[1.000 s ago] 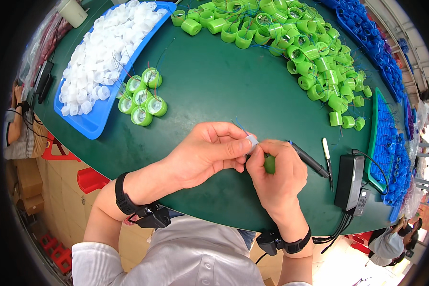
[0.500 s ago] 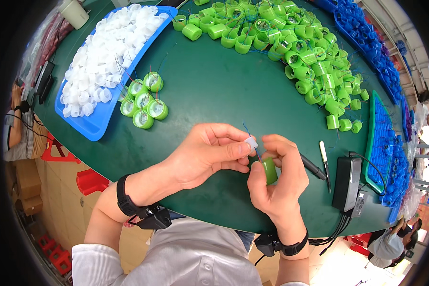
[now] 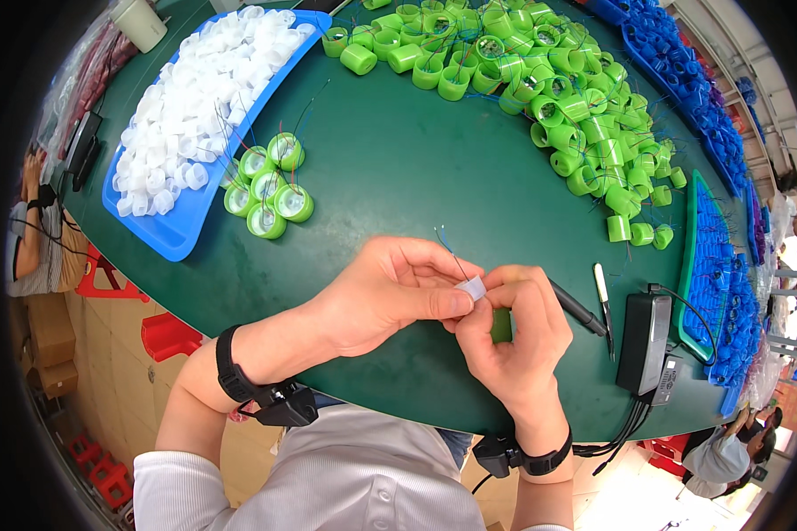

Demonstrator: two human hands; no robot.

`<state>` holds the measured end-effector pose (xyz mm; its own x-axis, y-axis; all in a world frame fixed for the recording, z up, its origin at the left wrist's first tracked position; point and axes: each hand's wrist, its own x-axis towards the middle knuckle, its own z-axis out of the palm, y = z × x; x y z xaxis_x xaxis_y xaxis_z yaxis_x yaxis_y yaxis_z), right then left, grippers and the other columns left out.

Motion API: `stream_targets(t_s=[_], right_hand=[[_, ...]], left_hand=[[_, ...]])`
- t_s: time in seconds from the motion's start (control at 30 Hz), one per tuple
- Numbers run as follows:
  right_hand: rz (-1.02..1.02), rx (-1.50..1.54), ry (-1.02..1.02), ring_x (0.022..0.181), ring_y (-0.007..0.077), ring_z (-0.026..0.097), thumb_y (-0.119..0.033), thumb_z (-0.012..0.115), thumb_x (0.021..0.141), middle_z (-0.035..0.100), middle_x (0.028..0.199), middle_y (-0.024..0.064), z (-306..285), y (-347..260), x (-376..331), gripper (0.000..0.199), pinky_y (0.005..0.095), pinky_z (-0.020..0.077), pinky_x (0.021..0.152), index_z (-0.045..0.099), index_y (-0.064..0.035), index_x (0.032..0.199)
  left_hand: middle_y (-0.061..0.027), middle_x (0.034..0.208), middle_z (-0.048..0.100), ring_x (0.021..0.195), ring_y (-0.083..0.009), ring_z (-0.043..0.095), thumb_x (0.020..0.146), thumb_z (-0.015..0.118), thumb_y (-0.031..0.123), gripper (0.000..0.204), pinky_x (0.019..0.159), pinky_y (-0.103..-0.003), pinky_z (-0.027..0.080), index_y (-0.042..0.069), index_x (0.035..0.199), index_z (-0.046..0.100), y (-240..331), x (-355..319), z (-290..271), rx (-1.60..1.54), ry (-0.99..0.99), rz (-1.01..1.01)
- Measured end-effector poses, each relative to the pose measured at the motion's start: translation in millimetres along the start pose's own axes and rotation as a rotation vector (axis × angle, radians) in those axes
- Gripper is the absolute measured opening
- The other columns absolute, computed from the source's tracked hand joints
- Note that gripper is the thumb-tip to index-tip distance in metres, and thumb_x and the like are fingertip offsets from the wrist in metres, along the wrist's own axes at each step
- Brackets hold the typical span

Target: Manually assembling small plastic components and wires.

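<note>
At a green worktable (image 3: 398, 177), we see both hands meet over the near edge: the left hand (image 3: 390, 292) pinches a small white cap (image 3: 472, 288) between thumb and fingertips, thin wires (image 3: 452, 252) rising from it, while the right hand (image 3: 514, 336) is curled shut around a green ring (image 3: 501, 326), its fingers also touching the cap. The white piece sits just above the green one, held in the air rather than resting on the table. A cluster of five green rings with wires (image 3: 267, 190) stands beside a blue tray of white caps (image 3: 195, 115); a long heap of loose green rings (image 3: 540, 88) curves across the far side. A black pen-like tool (image 3: 577, 310) and a black power box (image 3: 645, 341) lie just right of the hands. We judge the risks small but real: the fine wires could be pinched or bent if the cap is pressed on crooked, and a slipping grip could drop the cap off the table's near edge.
</note>
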<state>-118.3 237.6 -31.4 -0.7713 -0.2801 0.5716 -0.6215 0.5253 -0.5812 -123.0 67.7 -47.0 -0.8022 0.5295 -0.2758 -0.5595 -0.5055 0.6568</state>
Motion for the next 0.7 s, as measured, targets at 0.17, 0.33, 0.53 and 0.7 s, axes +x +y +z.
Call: stream_targets(t_s=[0.17,0.33,0.53,0.7], right_hand=[[0.078,0.1,-0.046,0.068,0.0227,0.06,0.006,0.063,0.069,0.059,0.086,0.0146,-2.8,0.4,0.1,0.017,0.0302,0.0498,0.056,0.052,0.0005,0.081],[0.364,0.568,-0.088,0.096,0.0259,0.063,0.007,0.061,0.072,0.061,0.104,0.0182,0.4,11.5,-4.0,0.033,0.0346,0.049,0.089,0.051,0.0037,0.103],[0.344,0.37,-0.068,0.093,0.0243,0.064,0.001,0.069,0.072,0.064,0.102,0.0162,10.8,12.7,-7.9,0.029,0.0337,0.0498,0.084,0.056,0.0006,0.099],[0.305,0.165,-0.067,0.086,0.0269,0.064,0.0,0.071,0.072,0.065,0.094,0.0146,3.5,4.8,-0.8,0.023,0.0352,0.0506,0.079,0.059,-0.0001,0.092]], left_hand=[[-0.0157,0.107,0.062,0.098,-0.0205,0.062,0.082,0.064,-0.005,0.027,0.086,-0.033,0.052,-0.006,0.108,0.058,7.3,-3.0,7.9,0.069,0.054,0.053],[-0.012,0.103,0.061,0.096,-0.0191,0.061,0.077,0.066,-0.009,0.03,0.084,-0.031,0.053,-0.005,0.106,0.058,-1.9,0.0,7.3,0.324,0.112,0.452],[-0.0098,0.099,0.061,0.078,-0.0159,0.062,0.067,0.07,-0.01,0.037,0.068,-0.027,0.053,0.0,0.102,0.059,-3.3,1.7,4.4,1.09,0.185,0.75],[-0.0104,0.095,0.06,0.071,-0.0157,0.061,0.066,0.07,-0.009,0.035,0.062,-0.025,0.053,0.0,0.098,0.059,-9.1,5.7,3.3,1.185,0.209,0.84]])
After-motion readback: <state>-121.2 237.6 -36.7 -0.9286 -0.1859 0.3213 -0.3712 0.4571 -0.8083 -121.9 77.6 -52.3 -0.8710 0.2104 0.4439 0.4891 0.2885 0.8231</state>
